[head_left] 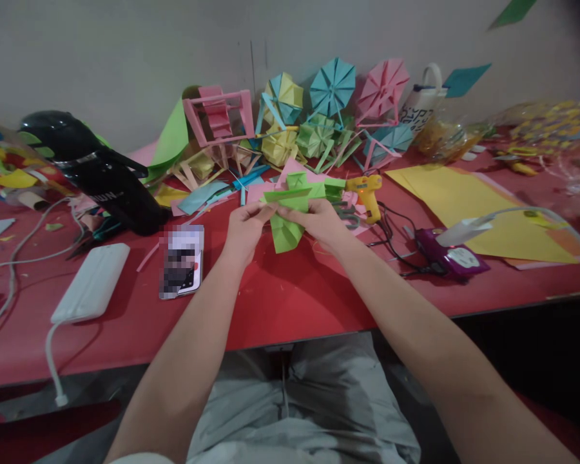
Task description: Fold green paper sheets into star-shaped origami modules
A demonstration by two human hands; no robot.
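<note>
Both of my hands hold a folded green paper piece (287, 231) above the red table (290, 303). My left hand (244, 227) pinches its left edge with the fingers closed. From the right, my right hand (319, 222) grips the upper part, fingers closed too. More green folded paper (314, 187) lies just behind the hands. Finished paper fans in pink (383, 84), blue (332, 84) and yellow-green (284, 96) stand along the wall.
A phone (182, 260) lies left of my hands, a white power bank (93, 283) with its cable further left, and a black bottle-like object (101, 174) behind. A yellow glue gun (368, 193), scissors (347, 216), a purple device (448, 256) and yellow sheets (464, 200) sit to the right.
</note>
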